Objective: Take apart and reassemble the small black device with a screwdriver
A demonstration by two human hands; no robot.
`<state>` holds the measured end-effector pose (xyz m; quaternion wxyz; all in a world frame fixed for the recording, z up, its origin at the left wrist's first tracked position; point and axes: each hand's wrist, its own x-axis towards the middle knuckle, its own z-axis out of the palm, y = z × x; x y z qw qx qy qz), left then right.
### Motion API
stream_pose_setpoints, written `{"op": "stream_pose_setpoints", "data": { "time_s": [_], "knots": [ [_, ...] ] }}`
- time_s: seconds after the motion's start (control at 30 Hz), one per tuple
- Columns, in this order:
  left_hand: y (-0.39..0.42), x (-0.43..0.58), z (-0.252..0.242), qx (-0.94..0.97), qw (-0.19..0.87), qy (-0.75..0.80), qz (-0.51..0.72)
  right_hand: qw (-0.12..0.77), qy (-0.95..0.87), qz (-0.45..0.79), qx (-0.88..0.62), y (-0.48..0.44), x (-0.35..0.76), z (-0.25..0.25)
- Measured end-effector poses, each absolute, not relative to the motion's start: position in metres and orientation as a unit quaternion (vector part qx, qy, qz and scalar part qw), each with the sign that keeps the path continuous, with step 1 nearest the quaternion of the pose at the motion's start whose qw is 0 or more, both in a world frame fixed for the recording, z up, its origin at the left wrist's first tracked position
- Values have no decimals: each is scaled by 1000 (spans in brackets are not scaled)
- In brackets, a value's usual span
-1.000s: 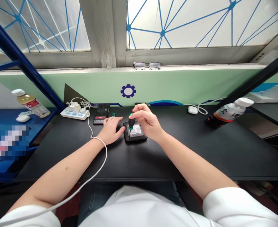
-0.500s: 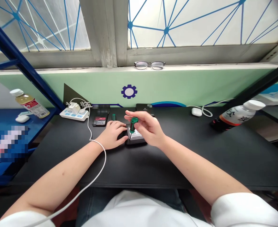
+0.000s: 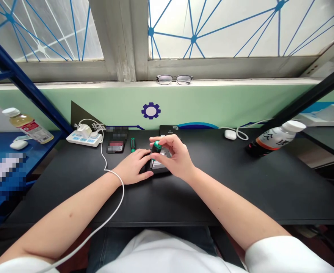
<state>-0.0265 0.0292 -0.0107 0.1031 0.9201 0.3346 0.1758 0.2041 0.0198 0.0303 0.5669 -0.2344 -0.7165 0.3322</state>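
A small black device (image 3: pixel 161 166) with a white label lies on the black table (image 3: pixel 212 182). My right hand (image 3: pixel 174 155) pinches a green-handled screwdriver (image 3: pixel 156 147) that stands tip-down on the device's left side. My left hand (image 3: pixel 135 163) rests beside the device on its left, fingers curled against its edge, steadying it. A second green screwdriver (image 3: pixel 132 144) lies on the table just behind my left hand.
A white power strip (image 3: pixel 83 138) with a cable running over my left wrist, a phone (image 3: pixel 115 145), a black case (image 3: pixel 169 129), white earbud cases (image 3: pixel 229 134), two drink bottles (image 3: pixel 272 138) (image 3: pixel 27 123), and glasses (image 3: pixel 174 79) on the sill.
My right hand has shifted slightly on the screwdriver, the handle leaning a little more to the left. The left hand stays against the device.
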Motion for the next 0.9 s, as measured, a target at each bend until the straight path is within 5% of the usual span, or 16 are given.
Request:
{"op": "stream_pose_setpoints", "data": {
  "time_s": [0.13, 0.43, 0.77, 0.9],
  "knots": [
    [27, -23, -14, 918, 122, 343, 155, 536, -728, 363, -224, 18, 202, 29],
    [24, -23, -7, 935, 86, 319, 131, 541, -796, 165, -218, 13, 209, 37],
    [26, -28, -13, 923, 121, 328, 162, 579, -698, 353, -229, 2, 202, 17],
    [29, -29, -14, 923, 135, 321, 166, 554, -734, 322, -224, 3, 206, 19]
  ]
}}
